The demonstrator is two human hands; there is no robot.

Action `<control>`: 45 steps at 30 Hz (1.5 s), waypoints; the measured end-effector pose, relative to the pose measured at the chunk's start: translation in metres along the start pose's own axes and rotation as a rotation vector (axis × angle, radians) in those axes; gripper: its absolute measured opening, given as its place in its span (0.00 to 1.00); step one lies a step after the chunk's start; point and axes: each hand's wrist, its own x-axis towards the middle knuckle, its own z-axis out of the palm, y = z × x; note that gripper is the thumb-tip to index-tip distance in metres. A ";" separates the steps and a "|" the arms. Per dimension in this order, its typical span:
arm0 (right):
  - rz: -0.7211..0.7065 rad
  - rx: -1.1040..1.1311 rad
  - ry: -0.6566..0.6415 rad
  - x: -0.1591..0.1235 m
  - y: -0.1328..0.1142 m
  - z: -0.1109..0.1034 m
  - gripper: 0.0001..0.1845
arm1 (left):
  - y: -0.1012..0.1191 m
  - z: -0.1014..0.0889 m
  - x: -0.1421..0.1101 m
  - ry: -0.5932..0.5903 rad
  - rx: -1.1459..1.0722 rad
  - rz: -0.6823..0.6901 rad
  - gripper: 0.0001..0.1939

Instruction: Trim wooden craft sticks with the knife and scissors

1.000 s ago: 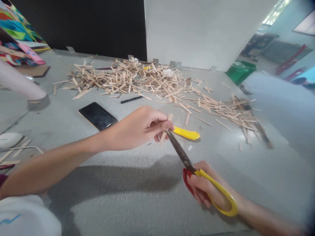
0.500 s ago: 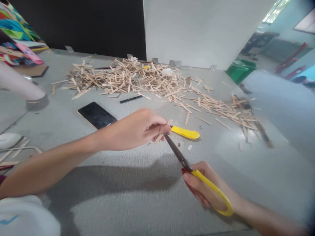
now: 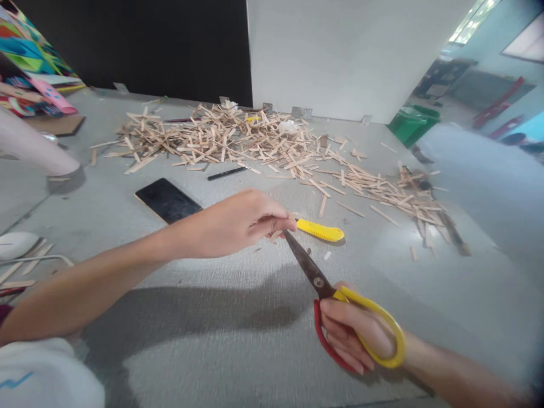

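Observation:
My right hand point(image 3: 355, 328) is closed around the handles of a pair of scissors point(image 3: 318, 281), one handle yellow and the other red. The dark blades point up and left, and their tips reach the fingertips of my left hand point(image 3: 250, 224). Between its pinched thumb and fingers my left hand holds a small wooden stick point(image 3: 276, 234), mostly hidden by the fingers. Just beyond those fingertips a yellow utility knife point(image 3: 321, 230) lies on the grey table point(image 3: 204, 357). A black phone point(image 3: 168, 200) rests behind my left wrist.
A wide heap of wooden sticks point(image 3: 221, 136) spreads along the back, trailing right to more sticks point(image 3: 395, 195). A black pen point(image 3: 226, 173) lies before it. Upright black and white panels stand behind. At left are a pale tube point(image 3: 38, 144) and a white mouse-like object point(image 3: 17, 245).
The scissors have turned in my right hand, so their red handle shows more fully and the handles look wider apart. The stick in my left hand shows less. My left hand has barely moved.

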 end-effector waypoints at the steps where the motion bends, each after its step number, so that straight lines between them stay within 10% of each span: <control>1: -0.001 -0.025 0.011 0.000 0.000 -0.001 0.40 | 0.001 -0.001 0.000 0.000 -0.010 -0.003 0.21; 29: -0.004 -0.405 0.309 -0.001 -0.013 0.008 0.39 | -0.004 0.000 0.003 -0.052 -0.028 -0.002 0.23; 45: 0.121 0.300 -0.253 0.001 -0.001 -0.009 0.42 | -0.003 -0.019 0.001 -0.223 -0.282 0.019 0.15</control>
